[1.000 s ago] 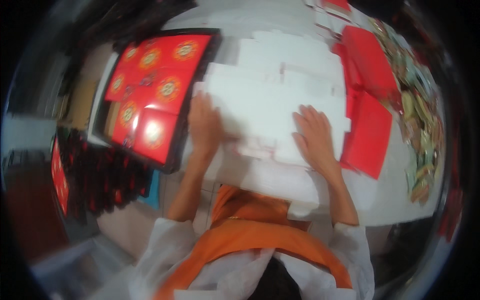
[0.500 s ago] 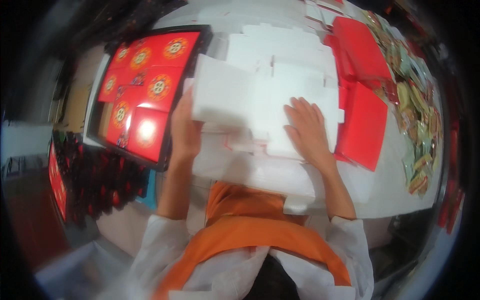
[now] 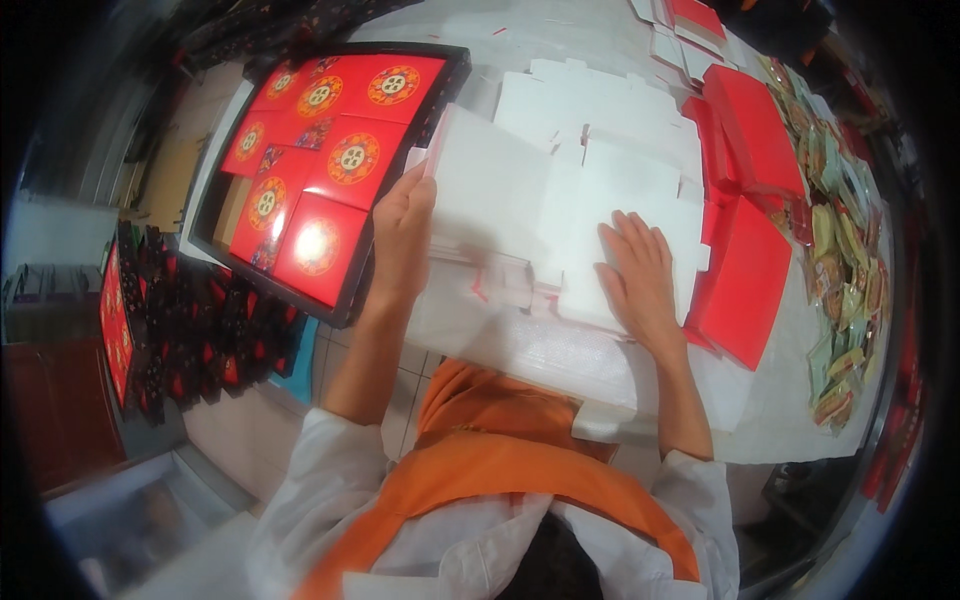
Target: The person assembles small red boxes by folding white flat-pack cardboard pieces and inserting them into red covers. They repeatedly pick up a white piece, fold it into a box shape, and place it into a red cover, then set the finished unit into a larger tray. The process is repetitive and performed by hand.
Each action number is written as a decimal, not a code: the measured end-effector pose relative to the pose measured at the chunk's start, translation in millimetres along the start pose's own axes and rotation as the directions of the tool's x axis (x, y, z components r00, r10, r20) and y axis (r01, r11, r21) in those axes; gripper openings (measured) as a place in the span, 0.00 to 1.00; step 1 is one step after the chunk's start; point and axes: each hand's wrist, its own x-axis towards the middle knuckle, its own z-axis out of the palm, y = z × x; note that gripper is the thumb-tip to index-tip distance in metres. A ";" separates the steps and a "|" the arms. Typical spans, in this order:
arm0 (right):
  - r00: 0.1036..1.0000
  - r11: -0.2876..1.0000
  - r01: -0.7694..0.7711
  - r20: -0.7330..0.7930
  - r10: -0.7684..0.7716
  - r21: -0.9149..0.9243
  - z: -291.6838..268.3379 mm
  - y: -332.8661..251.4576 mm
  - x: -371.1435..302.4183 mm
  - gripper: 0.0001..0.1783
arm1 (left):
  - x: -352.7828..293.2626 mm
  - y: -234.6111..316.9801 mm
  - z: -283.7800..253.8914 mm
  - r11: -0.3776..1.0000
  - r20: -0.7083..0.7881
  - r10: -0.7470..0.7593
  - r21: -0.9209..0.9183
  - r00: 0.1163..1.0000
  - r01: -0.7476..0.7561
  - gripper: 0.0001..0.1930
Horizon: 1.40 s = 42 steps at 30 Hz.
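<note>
A flat, unfolded white cardboard box blank (image 3: pixel 628 190) lies on top of a stack of similar blanks on the table in front of me. My left hand (image 3: pixel 404 230) grips the left edge of its raised side panel (image 3: pixel 490 185), thumb up along the edge, fingers partly hidden. My right hand (image 3: pixel 642 275) lies flat on the middle of the blank, fingers stretched out and pressing on its white face. Just left of my left hand stands a black-rimmed tray (image 3: pixel 350 305) holding several red square boxes (image 3: pixel 352 157) with round golden patterns.
Red folded box pieces (image 3: pixel 742 285) stand right of the stack, touching or close to it. Beyond them lies a row of small wrapped packets (image 3: pixel 840 270) along the table's right side. More red and white pieces (image 3: pixel 690 35) lie at the far right. Dark patterned trays (image 3: pixel 200 330) are stacked lower left.
The whole scene sits farther right in the picture as my head has turned slightly. Both hands keep their places on the cardboard, the left gripping and the right flat.
</note>
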 end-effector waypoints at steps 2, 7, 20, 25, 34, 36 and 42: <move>1.000 1.000 -0.004 0.001 0.004 -0.003 -0.1 0.5 0.1 0.23 | 0.4 1.2 2.0 1.000 -0.009 -0.014 -0.012 1.000 0.014 0.20; 1.000 1.000 -0.003 -0.010 0.003 0.004 -0.4 1.2 -0.7 0.22 | 9.4 16.6 -2.5 0.988 0.152 -0.108 -0.089 0.982 0.123 0.30; 1.000 1.000 0.002 -0.024 -0.002 0.013 -2.9 -1.2 -2.1 0.23 | 34.7 -6.2 -25.0 0.276 0.325 0.601 0.773 0.730 -0.571 0.15; 0.998 0.999 0.024 -0.055 -0.023 0.023 0.5 2.0 -3.6 0.24 | 30.5 27.7 -11.8 0.850 0.350 0.188 0.411 0.918 -0.330 0.20; 0.890 0.994 -0.103 -0.449 0.081 -0.025 -30.6 21.6 -12.2 0.28 | -20.3 88.1 -8.9 0.991 0.282 0.087 0.078 0.956 -0.113 0.22; 0.762 0.971 -0.187 -0.601 0.241 0.152 -51.1 22.2 -13.5 0.29 | -28.8 97.2 -23.2 0.966 0.153 0.195 -0.199 0.969 -0.163 0.22; 0.693 0.259 -0.153 -0.083 0.716 0.954 -86.6 10.1 -30.1 0.27 | -38.1 53.0 -31.8 0.985 0.025 -0.074 -0.152 0.997 0.077 0.24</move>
